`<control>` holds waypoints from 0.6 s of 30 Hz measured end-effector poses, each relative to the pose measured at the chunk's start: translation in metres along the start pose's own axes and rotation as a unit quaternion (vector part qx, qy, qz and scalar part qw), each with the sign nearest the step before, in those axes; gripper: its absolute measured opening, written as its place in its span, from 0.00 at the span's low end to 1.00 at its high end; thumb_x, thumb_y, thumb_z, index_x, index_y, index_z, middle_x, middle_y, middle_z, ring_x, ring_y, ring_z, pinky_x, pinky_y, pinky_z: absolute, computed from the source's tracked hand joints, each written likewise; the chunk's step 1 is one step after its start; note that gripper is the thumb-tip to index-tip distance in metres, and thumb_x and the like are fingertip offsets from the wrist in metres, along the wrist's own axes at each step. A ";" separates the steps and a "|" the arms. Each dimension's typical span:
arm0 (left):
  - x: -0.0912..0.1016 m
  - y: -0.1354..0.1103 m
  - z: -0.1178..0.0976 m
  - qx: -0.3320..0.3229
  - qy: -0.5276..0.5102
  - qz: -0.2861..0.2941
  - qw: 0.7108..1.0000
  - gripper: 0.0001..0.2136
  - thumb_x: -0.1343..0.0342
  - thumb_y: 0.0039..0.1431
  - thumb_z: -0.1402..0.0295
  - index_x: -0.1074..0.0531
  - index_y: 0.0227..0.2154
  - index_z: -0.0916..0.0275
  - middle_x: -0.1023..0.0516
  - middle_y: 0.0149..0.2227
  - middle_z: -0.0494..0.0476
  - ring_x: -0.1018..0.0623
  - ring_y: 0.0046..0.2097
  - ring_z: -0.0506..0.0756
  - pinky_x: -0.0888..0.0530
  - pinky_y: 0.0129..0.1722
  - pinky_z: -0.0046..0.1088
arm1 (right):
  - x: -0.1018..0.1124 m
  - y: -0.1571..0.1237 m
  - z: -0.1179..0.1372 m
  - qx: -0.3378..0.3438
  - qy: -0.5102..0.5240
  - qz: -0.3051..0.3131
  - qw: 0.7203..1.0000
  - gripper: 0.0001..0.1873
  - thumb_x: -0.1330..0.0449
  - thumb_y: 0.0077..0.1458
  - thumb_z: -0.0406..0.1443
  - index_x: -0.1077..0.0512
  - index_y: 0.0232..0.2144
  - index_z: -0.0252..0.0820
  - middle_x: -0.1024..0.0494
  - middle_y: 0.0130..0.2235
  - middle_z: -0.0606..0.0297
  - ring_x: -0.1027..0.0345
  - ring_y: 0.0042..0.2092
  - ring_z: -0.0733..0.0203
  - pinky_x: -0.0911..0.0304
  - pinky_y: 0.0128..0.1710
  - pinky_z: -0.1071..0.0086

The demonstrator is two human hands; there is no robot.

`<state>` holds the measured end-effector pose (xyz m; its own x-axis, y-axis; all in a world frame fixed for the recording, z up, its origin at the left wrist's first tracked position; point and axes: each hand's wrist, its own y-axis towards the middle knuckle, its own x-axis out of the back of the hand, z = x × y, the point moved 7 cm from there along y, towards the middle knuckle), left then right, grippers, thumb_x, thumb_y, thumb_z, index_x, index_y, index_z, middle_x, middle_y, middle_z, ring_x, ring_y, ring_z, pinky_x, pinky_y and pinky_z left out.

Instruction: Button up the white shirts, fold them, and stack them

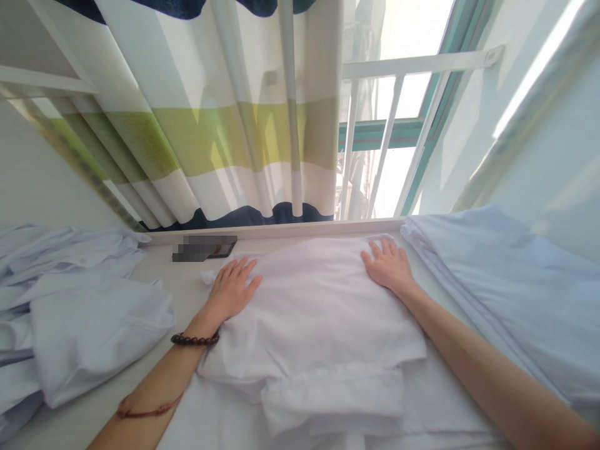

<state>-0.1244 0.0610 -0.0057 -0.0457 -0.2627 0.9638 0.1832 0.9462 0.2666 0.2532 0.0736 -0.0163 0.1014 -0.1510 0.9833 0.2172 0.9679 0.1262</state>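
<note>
White garment (314, 312) on a pale bed surface (182, 300), with its long axis apparently running from between the two hands toward the wearer and a narrow folded flap (332, 397) pointing to the wearer's side. The left hand (233, 287) lay flat on the garment's far left edge and the right hand (389, 265) on its far right corner; both were unclenched, fingers extended away from the wearer, pressing without gripping. Most of the cloth lay between and nearer than the hands. Crumpled white clothes (98, 331) lay left of the left hand, folded white cloth (510, 294) right of the right. The palms covered parts of the edge; whether the flap was collar or hem could not be told; a dark flat object (227, 248) beyond the left hand was partly blurred out
</note>
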 end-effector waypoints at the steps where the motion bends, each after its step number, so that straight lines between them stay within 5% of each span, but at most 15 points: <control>1: 0.006 -0.002 -0.003 -0.011 -0.012 -0.012 1.000 0.26 0.55 0.63 0.57 0.37 0.60 0.64 0.39 0.63 0.66 0.40 0.64 0.68 0.44 0.62 0.50 | 0.002 -0.004 0.000 0.002 -0.003 -0.010 1.000 0.32 0.62 0.64 0.47 0.45 0.64 0.39 0.50 0.67 0.49 0.60 0.67 0.46 0.61 0.63 0.51; 5: 0.043 -0.025 -0.036 -0.173 -0.117 -0.007 0.978 0.20 0.51 0.62 0.60 0.32 0.55 0.56 0.44 0.65 0.58 0.49 0.67 0.64 0.49 0.65 0.47 | 0.017 -0.023 0.009 0.106 -0.016 -0.058 0.993 0.29 0.59 0.63 0.40 0.37 0.59 0.28 0.43 0.64 0.44 0.54 0.66 0.45 0.63 0.64 0.52; 8: 0.055 -0.062 -0.058 -0.278 -0.218 0.180 0.918 0.19 0.45 0.58 0.54 0.28 0.51 0.51 0.32 0.59 0.54 0.41 0.65 0.60 0.46 0.64 0.43 | 0.025 -0.052 0.012 0.286 0.044 0.014 0.957 0.25 0.57 0.60 0.32 0.34 0.57 0.34 0.38 0.63 0.54 0.49 0.64 0.53 0.56 0.64 0.59; 11: 0.059 -0.095 -0.062 -0.296 -0.249 0.287 0.876 0.35 0.34 0.41 0.48 0.33 0.55 0.47 0.39 0.64 0.54 0.47 0.66 0.65 0.44 0.63 0.46 | 0.032 -0.087 -0.006 0.383 0.104 0.150 0.906 0.33 0.52 0.52 0.26 0.38 0.60 0.47 0.41 0.65 0.67 0.49 0.65 0.57 0.52 0.64 0.61; 13: 0.056 -0.103 -0.060 -0.282 -0.250 0.307 0.874 0.37 0.33 0.39 0.50 0.35 0.56 0.45 0.45 0.66 0.54 0.49 0.67 0.67 0.46 0.63 0.48 | 0.037 -0.105 -0.020 0.405 0.127 0.218 0.879 0.40 0.49 0.48 0.25 0.42 0.62 0.56 0.46 0.66 0.73 0.52 0.66 0.54 0.51 0.64 0.59; 16: 0.054 -0.099 -0.059 -0.254 -0.260 0.297 0.883 0.21 0.38 0.51 0.56 0.27 0.50 0.47 0.38 0.63 0.52 0.44 0.66 0.64 0.46 0.64 0.46 | 0.043 -0.117 -0.029 0.411 0.157 0.256 0.861 0.40 0.43 0.48 0.29 0.43 0.62 0.60 0.47 0.66 0.72 0.54 0.66 0.49 0.50 0.63 0.56; 18: 0.061 -0.091 -0.061 -0.243 -0.296 0.283 0.879 0.12 0.45 0.58 0.61 0.23 0.44 0.50 0.28 0.56 0.53 0.35 0.61 0.61 0.39 0.61 0.39 | 0.047 -0.116 -0.028 0.410 0.192 0.254 0.855 0.29 0.41 0.51 0.33 0.33 0.56 0.57 0.41 0.64 0.69 0.49 0.64 0.47 0.48 0.62 0.57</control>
<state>-0.0837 -0.0531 0.0287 -0.2890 0.5042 0.8138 0.7328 0.6635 -0.1509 0.2602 -0.0515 0.0120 0.3249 0.4288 0.8429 -0.6873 0.7194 -0.1010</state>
